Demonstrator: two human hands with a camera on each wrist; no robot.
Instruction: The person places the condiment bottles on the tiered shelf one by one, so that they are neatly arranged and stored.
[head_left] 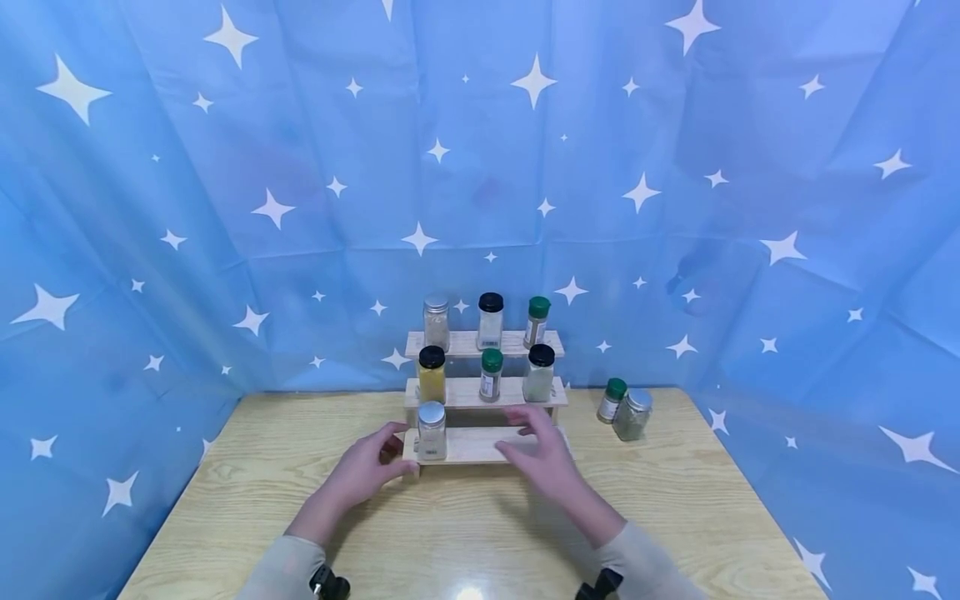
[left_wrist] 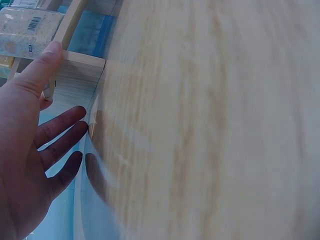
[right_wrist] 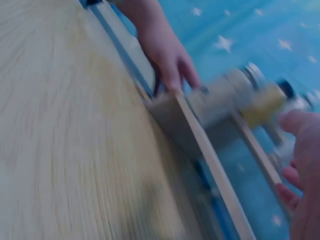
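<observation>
A three-tier wooden spice rack point(head_left: 472, 447) stands on the table with jars on every step. My left hand point(head_left: 366, 467) pinches the left end of its lowest shelf between thumb and index finger, while the other fingers spread loosely in the left wrist view. Beside that hand stands a silver-lidded jar point(head_left: 432, 433) of pale contents. Over the right part of the lowest shelf hovers my right hand point(head_left: 542, 457), fingers apart and nothing held. The right wrist view is blurred; there the right hand point(right_wrist: 305, 175) is partly cut off at the edge.
A green-lidded jar point(head_left: 612, 402) and a silver-lidded jar point(head_left: 633, 414) stand together on the table point(head_left: 465, 533), right of the rack. The middle shelf carries a yellow jar point(head_left: 432, 379) among others. Behind hangs a blue star-patterned curtain point(head_left: 480, 167).
</observation>
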